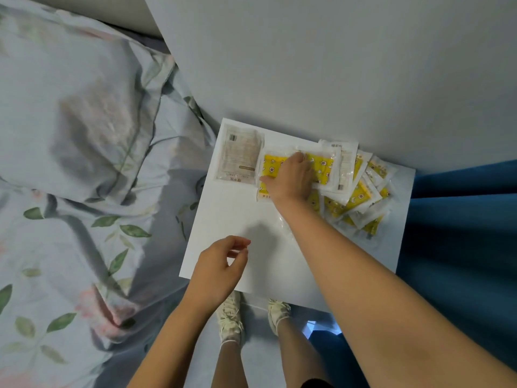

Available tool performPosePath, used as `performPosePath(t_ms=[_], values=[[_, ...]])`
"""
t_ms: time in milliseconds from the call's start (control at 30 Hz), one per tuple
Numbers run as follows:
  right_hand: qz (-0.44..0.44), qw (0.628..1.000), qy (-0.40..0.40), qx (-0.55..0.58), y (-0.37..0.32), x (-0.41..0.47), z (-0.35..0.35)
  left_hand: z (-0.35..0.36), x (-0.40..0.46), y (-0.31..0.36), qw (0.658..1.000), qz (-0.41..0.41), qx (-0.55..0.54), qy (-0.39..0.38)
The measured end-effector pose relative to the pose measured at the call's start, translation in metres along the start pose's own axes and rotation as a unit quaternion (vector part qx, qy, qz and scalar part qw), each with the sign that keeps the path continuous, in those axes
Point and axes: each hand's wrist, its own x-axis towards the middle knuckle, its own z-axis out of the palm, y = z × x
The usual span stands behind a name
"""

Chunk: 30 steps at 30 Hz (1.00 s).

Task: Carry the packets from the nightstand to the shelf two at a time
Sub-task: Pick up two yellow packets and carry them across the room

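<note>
On the nightstand (229, 219), right hand (291, 177) fingers (298, 158) cover a yellow packet (321, 166).

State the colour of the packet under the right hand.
Yellow with small flower prints, in clear wrap; head view.

Left of the hands a bed (84, 219) is taking up half the view, with a floral sheet in pale blue, green leaves and pink blooms showing. A matching pillow (84, 113) is lying up beyond the hands on that left side, pretty rumpled. Blue curtain fabric (461, 233) is hanging off to the right. A plain pale wall (335, 65) is running across the top. Down below the hands, two light sneakers (230, 317) are standing on a greyish floor (257, 345).
</note>
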Motion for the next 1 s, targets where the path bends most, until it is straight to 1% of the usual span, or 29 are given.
performPosePath(t_ms=[167,267,333,367,400,433,467,500,533,567,600,633,667,733,767,800,867,933,1000], values=[[0.035,0.986,-0.017,0.162,0.006,0.002,-0.009,-0.001,0.005,0.003,1.000,-0.005,-0.003,0.006],[0.026,0.970,0.015,0.242,0.023,-0.007,-0.012,-0.002,0.007,0.004,0.999,-0.019,-0.046,0.014],[0.022,0.945,0.021,0.325,0.039,-0.022,-0.018,0.001,0.010,0.005,0.994,-0.036,-0.097,0.030],[0.027,0.924,-0.003,0.382,0.046,-0.032,-0.022,0.002,0.010,0.006,0.988,-0.053,-0.140,0.033],[0.036,0.897,-0.047,0.438,0.051,-0.044,-0.026,0.004,0.011,0.008,0.978,-0.073,-0.196,0.021],[0.039,0.874,-0.105,0.473,0.056,-0.057,-0.030,0.005,0.012,0.012,0.959,-0.095,-0.265,-0.013],[0.028,0.859,-0.166,0.483,0.058,-0.071,-0.035,0.006,0.012,0.015,0.932,-0.117,-0.338,-0.063],[0.009,0.853,-0.221,0.472,0.061,-0.083,-0.040,0.008,0.012,0.017,0.901,-0.133,-0.397,-0.113],[-0.008,0.853,-0.261,0.452,0.063,-0.092,-0.043,0.010,0.011,0.019,0.883,-0.131,-0.427,-0.145],[-0.019,0.859,-0.275,0.431,0.065,-0.096,-0.047,0.013,0.010,0.020,0.882,-0.116,-0.430,-0.153],[-0.030,0.874,-0.262,0.408,0.067,-0.095,-0.051,0.016,0.010,0.020,0.893,-0.106,-0.416,-0.135],[-0.047,0.893,-0.229,0.385,0.069,-0.087,-0.053,0.018,0.011,0.019,0.902,-0.105,-0.407,-0.103],[-0.071,0.918,-0.177,0.349,0.071,-0.075,-0.055,0.019,0.012,0.016,0.904,-0.109,-0.405,-0.075],[-0.130,0.966,-0.041,0.220,0.073,-0.041,-0.057,0.018,0.013,0.011,0.898,-0.122,-0.421,-0.046],[-0.158,0.975,0.010,0.156,0.072,-0.022,-0.057,0.016,0.014,0.009,0.894,-0.127,-0.429,-0.038],[-0.175,0.978,0.036,0.103,0.070,-0.005,-0.056,0.014,0.014,0.008,0.893,-0.128,-0.430,-0.030],[-0.198,0.979,0.038,0.009,0.065,0.025,-0.050,0.010,0.013,0.005,0.906,-0.116,-0.407,-0.017],[-0.222,0.970,-0.008,-0.096,0.059,0.045,-0.044,0.008,0.012,0.002,0.921,-0.088,-0.381,-0.007],[-0.217,0.958,-0.047,-0.179,0.057,0.059,-0.045,0.005,0.009,0.000,0.921,-0.061,-0.385,-0.005]])
